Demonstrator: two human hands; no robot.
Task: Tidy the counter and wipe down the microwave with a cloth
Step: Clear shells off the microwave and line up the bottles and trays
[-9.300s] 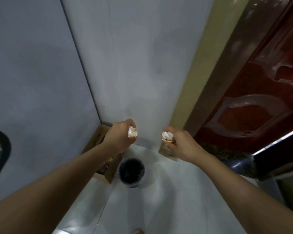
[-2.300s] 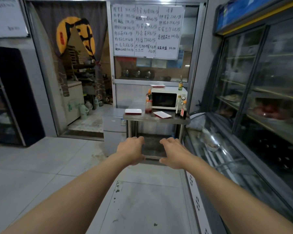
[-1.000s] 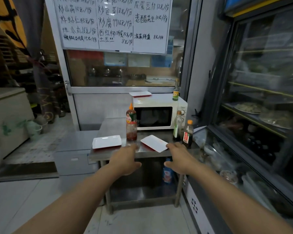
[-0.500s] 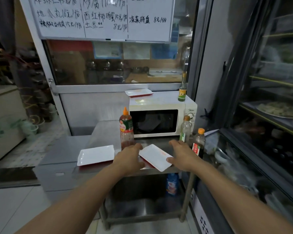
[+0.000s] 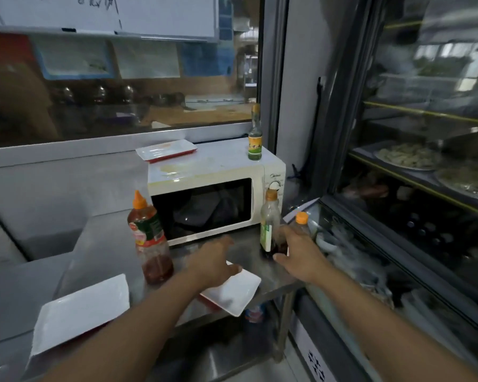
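Steel counter [image 5: 108, 244]: white microwave [image 5: 213, 172], yellowish stain on top, dark door.

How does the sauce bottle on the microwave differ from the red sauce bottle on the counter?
The small glass bottle stands on the microwave; the red sauce bottle stands on the counter. The first is slim with a yellow-green label, the second fatter with an orange nozzle. Both stand upright, untouched by either hand.

Sauce bottle [image 5: 149, 238] left, two bottles [image 5: 269, 226] right (microwave [image 5: 213, 188] front open between).
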